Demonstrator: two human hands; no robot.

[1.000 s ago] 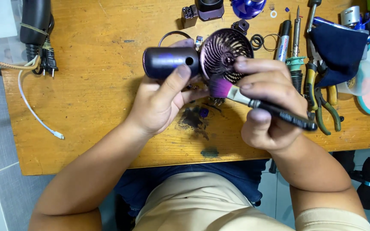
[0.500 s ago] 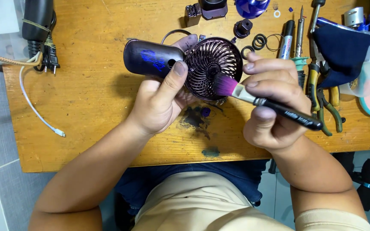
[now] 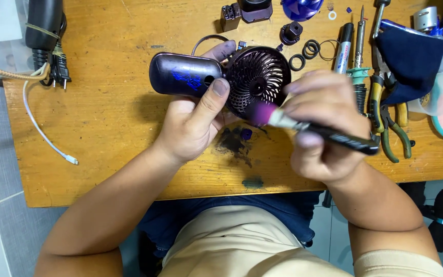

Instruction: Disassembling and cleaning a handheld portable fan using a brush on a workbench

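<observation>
Left hand: the left hand grips a small handheld fan from below, thumb pressed on top where the handle meets the round head, a fingertip showing past the far edge.
Fan: dark purple, lying sideways above the middle of the table, handle pointing left, round grille facing up and to the right; it is lifted off the wood in the hand.
Right hand: the right hand is curled tight around the dark handle of a brush, fingers pinching it near the metal collar.
Brush: its purple bristles touch the near right edge of the fan's grille; the handle runs right and slightly nearer, ending just beside the pliers.
Table: a worn wooden table with a dark stain near the middle, just near of the fan.
Right side: pliers with yellow and green grips, a green-collared soldering iron, a marker pen and a dark blue cloth lie close together.
Far edge: black rubber rings sit just right of the fan head; small dark parts and a blue plastic piece lie beyond them.
Left side: a white cable trails across the table's left end, and a black plug with a bundled cord lies at the far left corner.
</observation>
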